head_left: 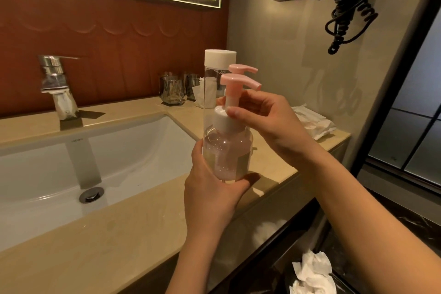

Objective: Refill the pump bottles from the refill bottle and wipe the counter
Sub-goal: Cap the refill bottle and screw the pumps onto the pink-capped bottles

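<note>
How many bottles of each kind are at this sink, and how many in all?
Pump bottles: 2
Refill bottle: 1
Total: 3

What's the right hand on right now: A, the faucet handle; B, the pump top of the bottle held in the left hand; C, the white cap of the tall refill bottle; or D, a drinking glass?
B: the right hand pinches the white pump collar of the pump bottle, whose body the left hand grips; the capped refill bottle stands behind them.
</note>
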Motion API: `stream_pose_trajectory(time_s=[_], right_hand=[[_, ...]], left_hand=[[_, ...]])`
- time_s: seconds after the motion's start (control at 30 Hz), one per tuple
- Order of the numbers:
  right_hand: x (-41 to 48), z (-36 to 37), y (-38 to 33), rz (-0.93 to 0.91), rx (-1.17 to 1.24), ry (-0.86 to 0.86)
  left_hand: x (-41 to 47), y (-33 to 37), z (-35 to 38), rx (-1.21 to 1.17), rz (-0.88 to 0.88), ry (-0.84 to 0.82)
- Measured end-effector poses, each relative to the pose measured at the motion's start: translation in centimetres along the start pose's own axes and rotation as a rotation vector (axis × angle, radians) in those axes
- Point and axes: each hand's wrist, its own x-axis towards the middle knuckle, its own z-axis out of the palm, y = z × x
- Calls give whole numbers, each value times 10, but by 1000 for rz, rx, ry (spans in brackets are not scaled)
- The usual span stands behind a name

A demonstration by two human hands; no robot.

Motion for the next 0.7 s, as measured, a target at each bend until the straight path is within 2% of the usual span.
stream_pose_trajectory(time_s=[0.3, 0.57, 0.63, 0.7], right_hand=[[-1, 1, 2, -46, 0, 12], [0, 26, 9, -41, -175, 202], [0, 26, 8, -24, -194, 178], [-1, 21, 6, -2, -110, 89]], left_hand=[[0, 1, 0, 5, -12, 3], [-1, 4, -1, -13, -50, 4], [-1, 4, -1, -16, -35, 8], [-1, 3, -1, -14, -26, 13]])
